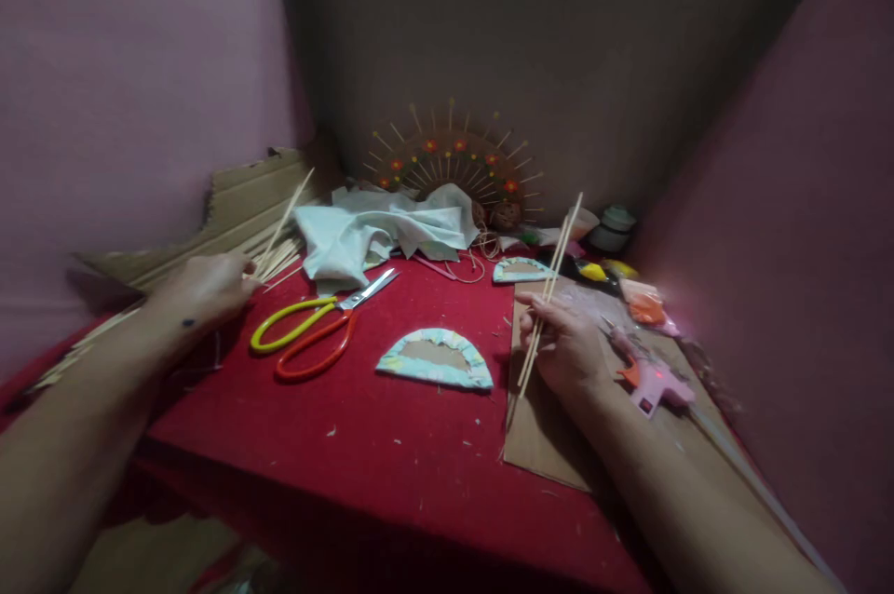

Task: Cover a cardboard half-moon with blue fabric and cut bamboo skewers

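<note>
Several thin bamboo sticks (280,261) lie in a bundle on the left, by the cardboard. My left hand (213,291) is at their near end, its fingers closed around a stick (290,214) that slants up. Over the right side of the table, my right hand (569,347) grips a couple of bamboo sticks (562,245), held upright and slightly tilted. Between my hands lies a half-round cardboard piece (437,352) edged with pale blue fabric. Scissors (314,333) with yellow and red handles rest left of it, blades partly apart.
A second half-round piece (521,270) lies farther back. Light fabric (391,226) is crumpled before a decorated stick fan (453,156). A pink glue gun (660,384) with its cord rests on a cardboard sheet (551,445) at right. Walls close in both sides of the red-covered table (363,459).
</note>
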Tool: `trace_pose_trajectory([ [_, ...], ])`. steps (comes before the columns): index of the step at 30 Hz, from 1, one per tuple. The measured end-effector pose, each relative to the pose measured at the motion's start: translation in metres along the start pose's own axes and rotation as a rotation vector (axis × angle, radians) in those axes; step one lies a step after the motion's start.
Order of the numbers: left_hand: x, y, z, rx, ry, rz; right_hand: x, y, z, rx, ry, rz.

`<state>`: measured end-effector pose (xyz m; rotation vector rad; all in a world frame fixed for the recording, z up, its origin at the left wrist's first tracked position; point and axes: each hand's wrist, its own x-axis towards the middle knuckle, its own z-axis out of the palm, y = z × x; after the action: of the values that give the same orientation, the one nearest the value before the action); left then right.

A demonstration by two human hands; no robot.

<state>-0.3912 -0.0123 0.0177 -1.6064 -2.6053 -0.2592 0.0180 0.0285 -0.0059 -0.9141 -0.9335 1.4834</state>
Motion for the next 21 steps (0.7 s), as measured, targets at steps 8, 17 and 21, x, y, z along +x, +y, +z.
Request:
trace_pose_trajectory([
  [8,-0.009,0.002,-0.013,0.156,-0.029,-0.036,-0.002,0.000,-0.001,0.016,0.076,0.033],
  [17,0.004,0.021,0.007,0.131,-0.041,0.053,-0.007,-0.002,0.005,-0.036,0.082,0.019],
  [21,0.013,0.026,0.011,0.087,-0.074,0.024,-0.011,-0.003,0.007,-0.088,0.027,-0.022],
])
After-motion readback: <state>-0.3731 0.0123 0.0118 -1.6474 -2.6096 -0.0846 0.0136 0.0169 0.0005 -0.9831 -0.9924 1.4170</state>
